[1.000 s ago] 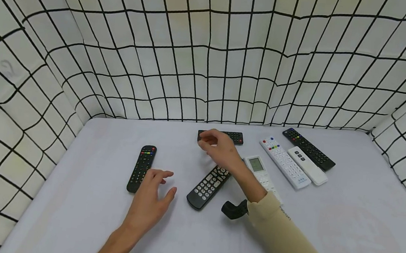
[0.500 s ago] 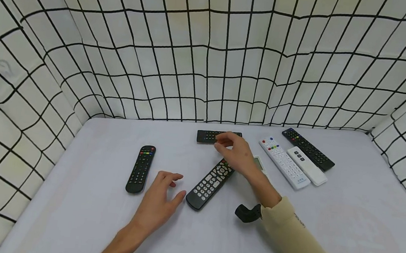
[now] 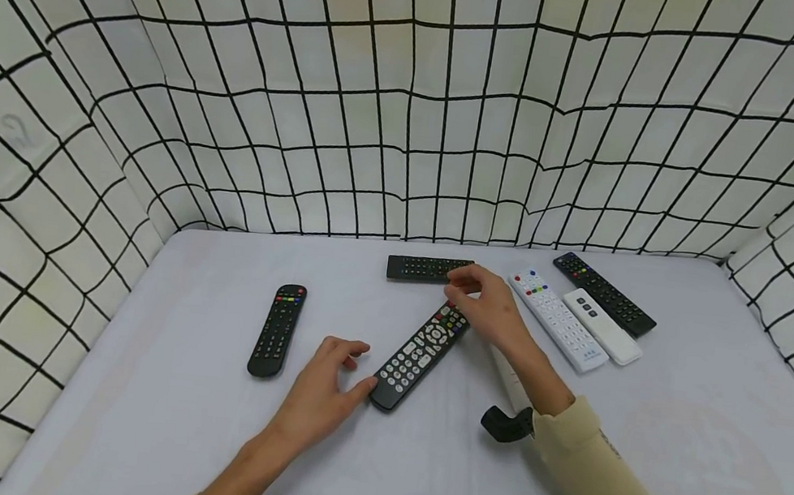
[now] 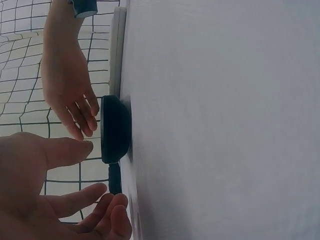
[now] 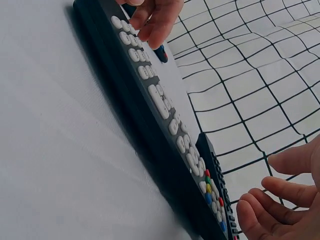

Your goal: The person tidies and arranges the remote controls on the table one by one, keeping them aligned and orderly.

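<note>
A large black remote control point(image 3: 421, 356) with white buttons lies slanted on the white table. My left hand point(image 3: 317, 394) is at its lower end, thumb tip right at the corner, fingers spread and loosely bent. Over the upper end hovers my right hand point(image 3: 489, 307), fingers relaxed and holding nothing. In the left wrist view the dark end of the remote point(image 4: 115, 130) stands just beyond the left thumb. The right wrist view has the remote's row of buttons running past, with my right hand point(image 5: 285, 200) off its coloured-button end.
Further black remotes lie at left point(image 3: 276, 332) and at the back point(image 3: 424, 268). A white remote point(image 3: 513, 379) is mostly hidden under the right forearm. To the right are a white button remote point(image 3: 558, 319), a slim white one point(image 3: 601, 326) and a black one point(image 3: 605, 293). Black netting point(image 3: 412, 118) surrounds the table.
My left hand has moved right, away from the left-hand remote to the large black remote's lower end. My right hand has shifted right and slightly down to its upper end.
</note>
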The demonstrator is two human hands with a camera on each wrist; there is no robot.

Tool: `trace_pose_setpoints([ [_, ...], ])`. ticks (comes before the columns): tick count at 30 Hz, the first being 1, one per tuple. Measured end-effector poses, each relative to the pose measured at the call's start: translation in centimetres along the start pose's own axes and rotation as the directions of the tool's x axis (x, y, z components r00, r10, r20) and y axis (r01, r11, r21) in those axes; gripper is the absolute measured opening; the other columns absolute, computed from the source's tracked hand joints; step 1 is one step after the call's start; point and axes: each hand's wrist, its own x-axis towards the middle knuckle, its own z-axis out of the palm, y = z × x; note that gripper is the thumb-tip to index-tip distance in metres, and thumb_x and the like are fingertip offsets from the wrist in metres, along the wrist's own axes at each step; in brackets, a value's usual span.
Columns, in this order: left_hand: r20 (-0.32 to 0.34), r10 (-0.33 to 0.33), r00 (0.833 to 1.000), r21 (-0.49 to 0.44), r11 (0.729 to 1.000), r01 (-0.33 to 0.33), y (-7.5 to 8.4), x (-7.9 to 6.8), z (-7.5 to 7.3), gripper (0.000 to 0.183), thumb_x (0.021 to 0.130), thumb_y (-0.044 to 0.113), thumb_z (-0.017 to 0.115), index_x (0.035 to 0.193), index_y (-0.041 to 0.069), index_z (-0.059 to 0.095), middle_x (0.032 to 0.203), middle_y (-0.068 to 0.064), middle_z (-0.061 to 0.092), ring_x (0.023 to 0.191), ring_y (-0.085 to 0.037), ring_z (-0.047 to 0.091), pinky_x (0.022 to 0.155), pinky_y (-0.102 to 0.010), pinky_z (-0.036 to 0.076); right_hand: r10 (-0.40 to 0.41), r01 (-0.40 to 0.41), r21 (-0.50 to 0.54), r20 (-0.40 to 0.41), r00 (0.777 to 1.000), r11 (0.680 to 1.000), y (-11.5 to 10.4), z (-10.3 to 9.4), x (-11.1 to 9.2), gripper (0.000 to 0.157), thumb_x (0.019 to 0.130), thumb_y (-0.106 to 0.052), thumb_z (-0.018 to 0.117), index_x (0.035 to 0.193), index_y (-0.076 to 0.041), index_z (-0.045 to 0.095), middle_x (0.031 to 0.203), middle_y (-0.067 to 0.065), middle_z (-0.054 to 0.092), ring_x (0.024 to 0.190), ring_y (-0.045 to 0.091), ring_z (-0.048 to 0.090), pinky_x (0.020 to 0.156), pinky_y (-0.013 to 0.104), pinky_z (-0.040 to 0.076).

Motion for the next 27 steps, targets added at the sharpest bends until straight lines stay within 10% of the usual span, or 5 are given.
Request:
trace_pose_setpoints([
  [27,0.103,0.023,0.994,0.011,1.000,-0.024,0.4,0.1,0.4,0.065,0.082,0.025,0.089,0.140,0.010,0.062,0.120,-0.004,0.063,0.108,-0.018,0.061,0.093,-0.041,0.051,0.060,-0.057,-0.057,0.051,0.997,0.997,1.5,-1.7,-0.5,0.038,0.105,-0.023,0.062,0.138,-0.004,0.060,0.137,0.018,0.066,0.132,0.036,0.061,0.111,0.051,0.049],
])
